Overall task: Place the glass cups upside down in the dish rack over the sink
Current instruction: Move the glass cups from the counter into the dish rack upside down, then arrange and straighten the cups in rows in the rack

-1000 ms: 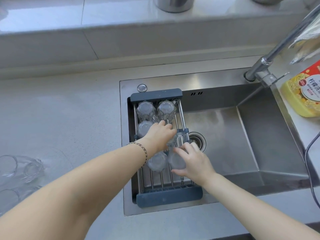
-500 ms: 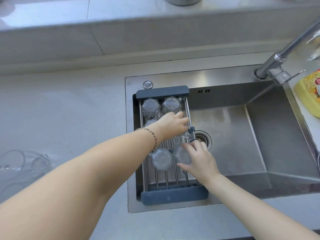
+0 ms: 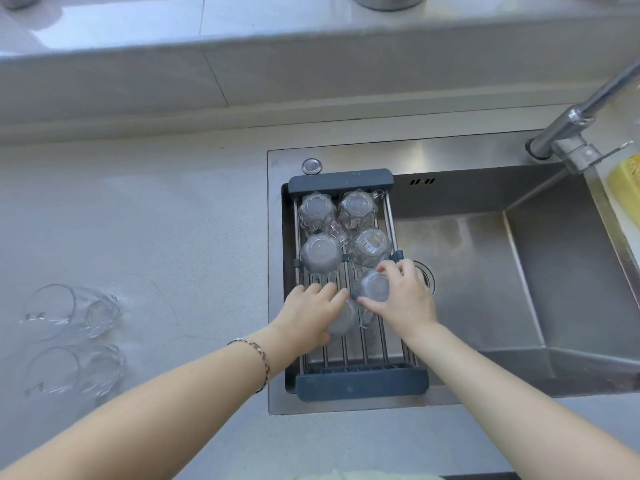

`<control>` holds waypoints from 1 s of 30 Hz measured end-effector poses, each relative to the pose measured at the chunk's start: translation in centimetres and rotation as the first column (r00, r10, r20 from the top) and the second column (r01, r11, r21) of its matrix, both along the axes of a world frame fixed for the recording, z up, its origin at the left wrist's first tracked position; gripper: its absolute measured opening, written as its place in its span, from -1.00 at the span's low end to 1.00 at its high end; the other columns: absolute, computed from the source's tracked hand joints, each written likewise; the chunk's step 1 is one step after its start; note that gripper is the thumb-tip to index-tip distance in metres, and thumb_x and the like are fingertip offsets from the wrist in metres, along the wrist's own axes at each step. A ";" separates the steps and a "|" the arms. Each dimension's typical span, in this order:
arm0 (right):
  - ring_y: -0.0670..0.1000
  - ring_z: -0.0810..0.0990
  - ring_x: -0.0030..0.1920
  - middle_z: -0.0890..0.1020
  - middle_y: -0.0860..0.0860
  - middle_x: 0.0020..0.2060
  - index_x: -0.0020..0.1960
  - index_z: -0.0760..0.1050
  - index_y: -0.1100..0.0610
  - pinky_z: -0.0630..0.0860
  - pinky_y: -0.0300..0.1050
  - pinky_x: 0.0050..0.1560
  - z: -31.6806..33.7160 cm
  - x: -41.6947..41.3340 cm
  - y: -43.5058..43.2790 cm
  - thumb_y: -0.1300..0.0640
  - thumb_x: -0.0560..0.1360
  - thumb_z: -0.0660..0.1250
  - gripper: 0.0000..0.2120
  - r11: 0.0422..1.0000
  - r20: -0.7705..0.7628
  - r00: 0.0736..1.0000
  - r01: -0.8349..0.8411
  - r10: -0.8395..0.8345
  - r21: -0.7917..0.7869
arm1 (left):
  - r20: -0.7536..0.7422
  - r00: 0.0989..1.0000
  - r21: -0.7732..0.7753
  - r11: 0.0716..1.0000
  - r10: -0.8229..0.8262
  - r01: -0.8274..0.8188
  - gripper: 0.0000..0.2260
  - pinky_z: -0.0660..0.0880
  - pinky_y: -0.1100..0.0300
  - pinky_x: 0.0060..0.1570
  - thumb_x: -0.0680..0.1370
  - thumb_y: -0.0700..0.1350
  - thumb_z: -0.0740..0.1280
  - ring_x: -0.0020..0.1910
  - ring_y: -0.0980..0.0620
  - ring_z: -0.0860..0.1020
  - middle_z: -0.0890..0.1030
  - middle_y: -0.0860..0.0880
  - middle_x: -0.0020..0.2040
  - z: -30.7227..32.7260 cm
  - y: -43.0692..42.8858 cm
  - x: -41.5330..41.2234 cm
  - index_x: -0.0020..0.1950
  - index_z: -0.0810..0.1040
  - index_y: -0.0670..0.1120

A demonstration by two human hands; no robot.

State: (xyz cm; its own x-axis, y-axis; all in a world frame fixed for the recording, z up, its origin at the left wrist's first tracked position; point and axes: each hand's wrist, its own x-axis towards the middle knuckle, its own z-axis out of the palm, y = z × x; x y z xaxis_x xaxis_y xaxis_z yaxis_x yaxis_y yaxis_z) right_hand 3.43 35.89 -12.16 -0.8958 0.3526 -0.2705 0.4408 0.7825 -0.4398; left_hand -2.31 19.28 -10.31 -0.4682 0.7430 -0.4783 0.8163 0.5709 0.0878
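Note:
A grey-ended wire dish rack (image 3: 360, 382) spans the left part of the steel sink (image 3: 491, 292). Several glass cups stand upside down in it, among them one at the far left (image 3: 316, 211) and one at the right (image 3: 370, 247). My right hand (image 3: 401, 299) grips an upturned glass cup (image 3: 372, 286) in the rack's middle. My left hand (image 3: 308, 315) holds another glass cup (image 3: 343, 318) just in front of it, partly hidden under my fingers. Two more glass cups (image 3: 69, 311) lie on their sides on the counter at the left.
A chrome tap (image 3: 575, 126) reaches over the sink's far right corner. A yellow bottle (image 3: 627, 181) stands at the right edge. The drain (image 3: 427, 277) lies beside my right hand. A raised tiled ledge (image 3: 242, 64) runs behind the counter.
My left hand has drawn back from the far cups to the cup nearer me. My right hand has shifted its cup slightly farther along the rack. The fourth far cup is uncovered.

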 end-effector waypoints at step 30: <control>0.09 0.33 0.23 0.46 0.06 0.17 0.23 0.38 0.07 0.35 -0.02 0.18 6.2 -3.2 -7.5 0.03 0.45 0.30 -0.63 0.887 0.105 0.881 -0.457 0.461 -0.061 | 0.007 0.842 0.285 0.806 0.540 -0.519 -0.62 0.36 0.07 0.18 0.53 -0.05 0.24 0.24 -0.07 0.45 0.47 -0.03 0.30 6.5 -9.5 -1.0 0.35 0.37 -0.06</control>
